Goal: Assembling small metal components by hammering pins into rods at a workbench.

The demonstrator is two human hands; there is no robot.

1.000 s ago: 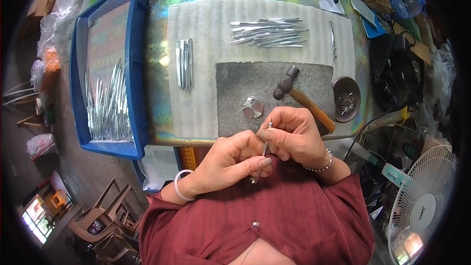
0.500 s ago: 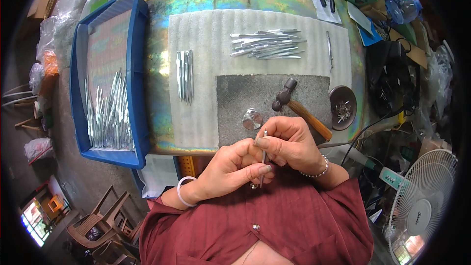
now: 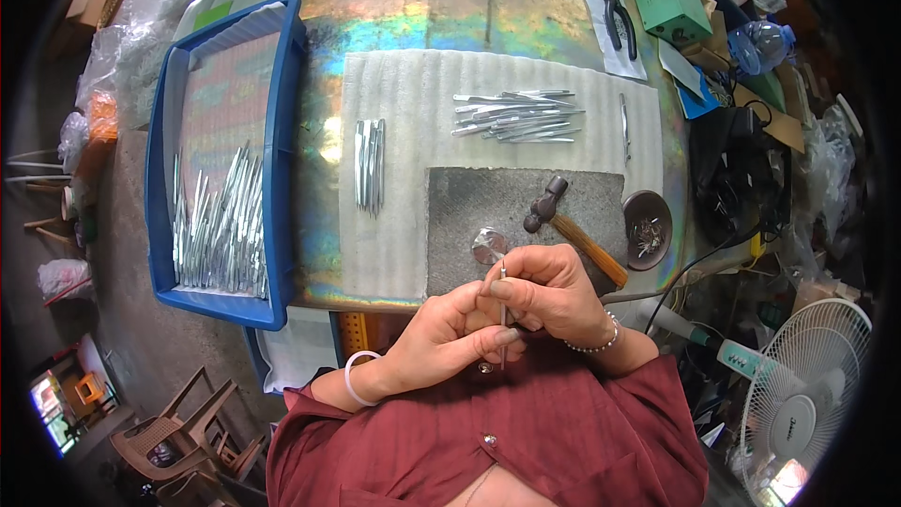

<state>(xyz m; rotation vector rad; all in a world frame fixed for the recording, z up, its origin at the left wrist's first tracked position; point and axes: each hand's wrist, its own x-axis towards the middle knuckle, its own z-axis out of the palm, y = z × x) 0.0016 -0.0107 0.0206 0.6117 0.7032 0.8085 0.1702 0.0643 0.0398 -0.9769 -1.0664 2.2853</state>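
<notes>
Close in front of my chest, both hands hold one slim silver metal rod (image 3: pixel 503 311) upright. My left hand (image 3: pixel 441 330) grips its lower part, thumb laid across it. My right hand (image 3: pixel 552 293) pinches the upper part between thumb and fingers, leaving the tip showing above. Just beyond my fingers, a small round shiny metal piece (image 3: pixel 489 245) lies on the dark grey slab (image 3: pixel 460 202). Beside it on the slab rests a ball-peen hammer (image 3: pixel 584 246) with a wooden handle. Similar slim pointed metal pieces (image 3: pixel 511 116) lie in a loose pile on white foam (image 3: pixel 404 84).
A smaller bundle of metal pieces (image 3: pixel 370 164) lies to the left. The blue tray (image 3: pixel 287 160) holds many more. At right are a brown bowl (image 3: pixel 634 254) of small metal bits, black-handled pliers (image 3: pixel 618 21), a green box (image 3: pixel 667 0) and a white fan (image 3: pixel 798 413).
The view has shifted, so the table sits slightly lower in the picture. Both hands keep their hold on the rod, with only a slight change in finger position.
</notes>
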